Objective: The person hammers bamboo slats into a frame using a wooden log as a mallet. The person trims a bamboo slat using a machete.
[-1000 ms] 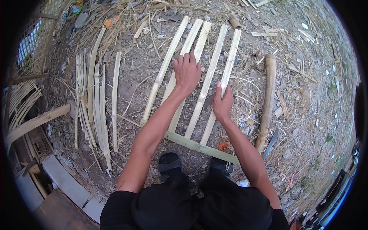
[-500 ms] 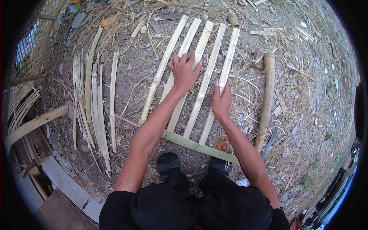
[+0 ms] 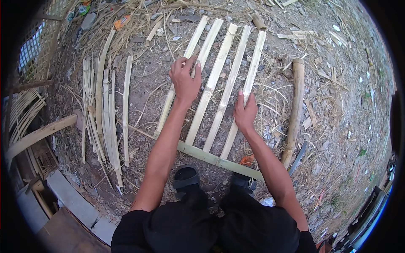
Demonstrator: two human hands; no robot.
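Note:
Several pale bamboo strips (image 3: 210,86) lie side by side on the ground, slanting away from me. Their near ends meet a greenish crosswise bamboo strip (image 3: 202,154) in front of my feet. My left hand (image 3: 185,82) is over the two leftmost strips, fingers bent and thumb apart from them; it partly covers the second strip. With its thumb and fingers on either side, my right hand (image 3: 245,111) grips the rightmost bamboo strip (image 3: 255,63) around its middle.
Loose bamboo strips (image 3: 105,114) are piled on the left. A bamboo pole (image 3: 295,105) and a bluish-grey, blade-like piece (image 3: 298,157) lie on the right. Shavings and rubble litter the ground. A wooden beam (image 3: 46,134) and pale blocks (image 3: 71,198) stand at the lower left.
My left hand has moved left, from the second and third strips to the first two. My right hand stays on the rightmost strip. The view has shifted slightly.

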